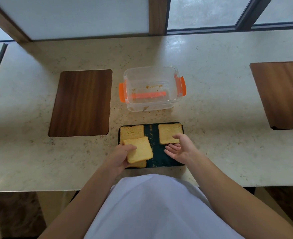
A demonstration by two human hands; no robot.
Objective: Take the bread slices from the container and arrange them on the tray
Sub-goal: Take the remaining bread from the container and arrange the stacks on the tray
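A dark tray [155,152] lies at the counter's near edge. One bread slice [131,132] rests in its far left corner and another slice [169,132] in its far right corner. My left hand [120,157] holds a third slice [139,150] above the tray's near left part, over a fourth slice [139,164] that peeks out beneath. My right hand [180,149] hovers over the tray's right side, palm up, fingers apart, holding nothing. The clear container [152,88] with orange clips stands behind the tray and holds only crumbs.
A dark wooden inlay [81,102] sits in the counter to the left of the container, another wooden inlay [282,94] at the far right. Crumbs lie between container and tray. Frosted window panes run along the back.
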